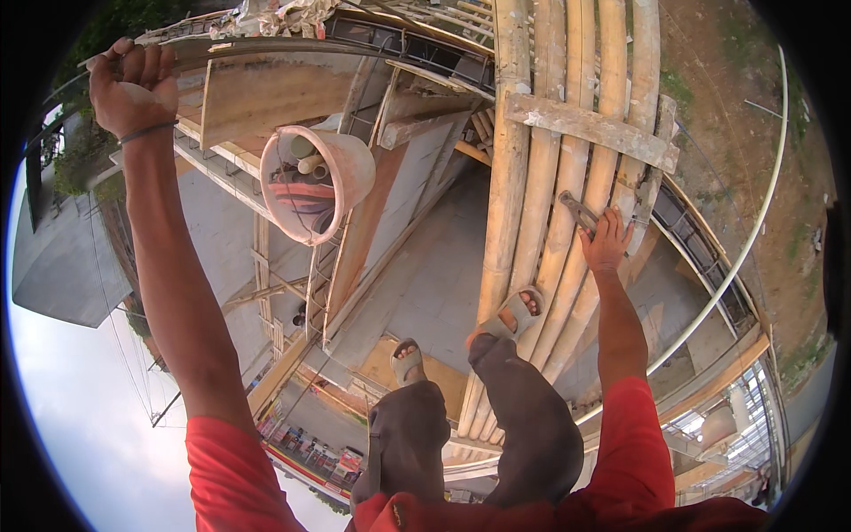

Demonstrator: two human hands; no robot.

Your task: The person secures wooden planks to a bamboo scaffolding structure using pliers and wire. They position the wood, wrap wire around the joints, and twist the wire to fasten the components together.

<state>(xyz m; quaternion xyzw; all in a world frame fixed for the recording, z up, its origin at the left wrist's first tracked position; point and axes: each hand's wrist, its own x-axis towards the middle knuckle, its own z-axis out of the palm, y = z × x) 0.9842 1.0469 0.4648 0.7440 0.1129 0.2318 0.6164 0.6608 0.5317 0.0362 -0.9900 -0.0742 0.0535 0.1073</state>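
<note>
My left hand (pixel 135 93), raised at the upper left, is closed round a long, thin dark bar (pixel 266 43) that runs toward the bamboo. My right hand (pixel 608 238) rests low over the bamboo poles (pixel 560 115), its fingers on a pair of metal pincers (pixel 578 213) whose rounded head lies against a pole. A pale, mortar-stained plastic bucket (pixel 359 168) stands between my arms, nearer the left one. Inside it are cylindrical pieces and a dark red striped cloth (pixel 301 197).
My right sandalled foot (pixel 519 312) is on the poles, my left (pixel 408 362) beyond their left edge. A wooden crosspiece (pixel 594 131) spans the bamboo. Open drops with floors below flank it. Rebar frames (pixel 408 44) and plywood (pixel 275 93) stand left; a white pipe (pixel 753 239) curves right.
</note>
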